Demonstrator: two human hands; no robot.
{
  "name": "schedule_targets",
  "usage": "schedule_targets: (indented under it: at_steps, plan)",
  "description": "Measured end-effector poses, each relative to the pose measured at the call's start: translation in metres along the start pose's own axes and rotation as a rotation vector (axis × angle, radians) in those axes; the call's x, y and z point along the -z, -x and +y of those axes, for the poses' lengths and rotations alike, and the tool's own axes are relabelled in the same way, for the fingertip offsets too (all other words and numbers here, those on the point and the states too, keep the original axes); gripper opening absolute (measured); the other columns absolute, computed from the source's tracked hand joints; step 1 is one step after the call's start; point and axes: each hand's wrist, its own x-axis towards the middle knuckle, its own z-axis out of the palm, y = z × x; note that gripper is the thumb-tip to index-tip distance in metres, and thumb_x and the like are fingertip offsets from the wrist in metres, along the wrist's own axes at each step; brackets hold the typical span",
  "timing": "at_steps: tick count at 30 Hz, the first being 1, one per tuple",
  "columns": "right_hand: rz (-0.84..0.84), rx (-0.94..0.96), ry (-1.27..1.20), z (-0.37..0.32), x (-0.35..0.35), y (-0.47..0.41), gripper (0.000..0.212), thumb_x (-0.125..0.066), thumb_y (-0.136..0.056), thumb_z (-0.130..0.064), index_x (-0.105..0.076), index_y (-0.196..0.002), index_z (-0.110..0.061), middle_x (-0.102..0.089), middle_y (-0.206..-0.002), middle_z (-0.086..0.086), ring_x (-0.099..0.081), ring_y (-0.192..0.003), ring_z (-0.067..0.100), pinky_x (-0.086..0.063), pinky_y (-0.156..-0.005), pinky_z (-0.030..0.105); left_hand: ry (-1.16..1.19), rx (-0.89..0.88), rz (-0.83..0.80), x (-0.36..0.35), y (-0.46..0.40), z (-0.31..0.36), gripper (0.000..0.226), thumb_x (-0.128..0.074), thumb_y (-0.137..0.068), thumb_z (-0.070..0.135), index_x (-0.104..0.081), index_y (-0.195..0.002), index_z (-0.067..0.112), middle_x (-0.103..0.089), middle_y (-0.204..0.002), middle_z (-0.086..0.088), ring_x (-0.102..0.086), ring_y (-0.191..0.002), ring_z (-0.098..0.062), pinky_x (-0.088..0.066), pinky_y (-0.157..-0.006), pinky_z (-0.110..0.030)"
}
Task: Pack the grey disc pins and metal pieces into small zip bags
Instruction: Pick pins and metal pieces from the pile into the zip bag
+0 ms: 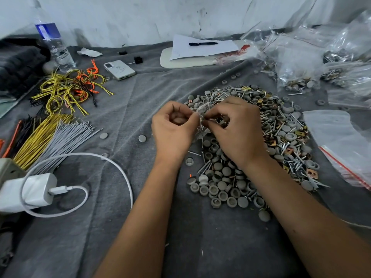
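Both hands meet over the far edge of a heap of grey disc pins and metal pieces (259, 149) that lies right of centre on the grey cloth-covered surface (124, 227). The left hand (173, 130) has its fingers curled inward, and its thumb and forefinger pinch one side of a small clear zip bag (202, 117). The right hand (239, 129) also has a closed grip, pinching the other side of the same bag with its fingertips. The bag hangs crumpled between the two hands, just above the heap; what it contains cannot be made out.

The heap mixes round grey caps, silver screws and small copper and brass coloured clips. A few loose grey discs (142, 138) lie apart from it, to the left of the left hand. A stack of empty zip bags (341, 145) with red seal strips lies just right of the heap. Filled clear bags (301, 73) are piled at the far right.

On the left lie bundles of yellow and orange wires (68, 89) and a bundle of grey cable ties (66, 137). Near the left edge sits a white charger (32, 190) with its looping cable. Farther back stand a water bottle (53, 39), a white phone (119, 69) and a sheet of paper (202, 48) with a black pen (202, 43) on it.
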Motion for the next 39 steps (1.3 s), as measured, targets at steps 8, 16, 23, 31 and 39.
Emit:
schedule_targets:
  at_steps: [8,16,23,31,39]
  plan:
    - [0.003,-0.009,0.004,0.000,-0.001,-0.002,0.015,-0.079,-0.088,-0.016,-0.079,-0.102,-0.011,-0.071,-0.095,0.001,-0.064,-0.087,0.013,-0.051,-0.082,0.026,0.121,0.040,0.156,0.003,-0.006,-0.002,0.017,-0.078,-0.075,0.003,-0.064,-0.075,0.013,-0.068,-0.066,-0.006,-0.060,-0.058,-0.016,-0.050,-0.054,-0.024]
    - [-0.361,0.036,0.123,0.000,-0.003,0.005,0.018,-0.076,-0.089,-0.041,-0.073,-0.090,-0.023,-0.067,-0.087,-0.010,-0.056,-0.087,0.008,-0.051,-0.079,0.031,0.171,0.095,0.293,0.006,-0.011,-0.002,0.025,-0.075,-0.080,-0.007,-0.062,-0.072,0.012,-0.062,-0.066,-0.012,-0.054,-0.058,-0.019,-0.045,-0.056,-0.029]
    - [-0.630,0.155,0.246,-0.004,-0.009,0.004,0.016,-0.074,-0.089,-0.042,-0.070,-0.092,-0.026,-0.051,-0.092,-0.013,-0.043,-0.102,0.013,-0.046,-0.095,0.040,0.162,0.091,0.296,0.007,-0.011,-0.003,0.022,-0.076,-0.077,-0.001,-0.063,-0.071,0.015,-0.063,-0.069,-0.012,-0.056,-0.063,-0.023,-0.047,-0.058,-0.030]
    - [-0.374,0.096,-0.264,-0.013,0.004,0.003,0.005,-0.069,-0.096,-0.013,-0.067,-0.095,-0.009,-0.068,-0.088,-0.006,-0.062,-0.084,0.006,-0.046,-0.078,0.016,0.136,0.082,0.299,0.009,-0.011,-0.003,0.027,-0.074,-0.081,-0.008,-0.062,-0.072,0.015,-0.061,-0.061,0.002,-0.056,-0.059,-0.013,-0.048,-0.056,-0.023]
    - [-0.013,-0.035,-0.116,-0.001,0.005,-0.002,0.006,-0.079,-0.087,-0.010,-0.077,-0.093,-0.009,-0.072,-0.089,-0.001,-0.064,-0.082,0.008,-0.045,-0.078,0.008,0.017,0.017,0.156,0.002,-0.005,-0.004,0.019,-0.077,-0.076,0.002,-0.065,-0.073,0.016,-0.069,-0.066,-0.004,-0.061,-0.059,-0.013,-0.050,-0.056,-0.022]
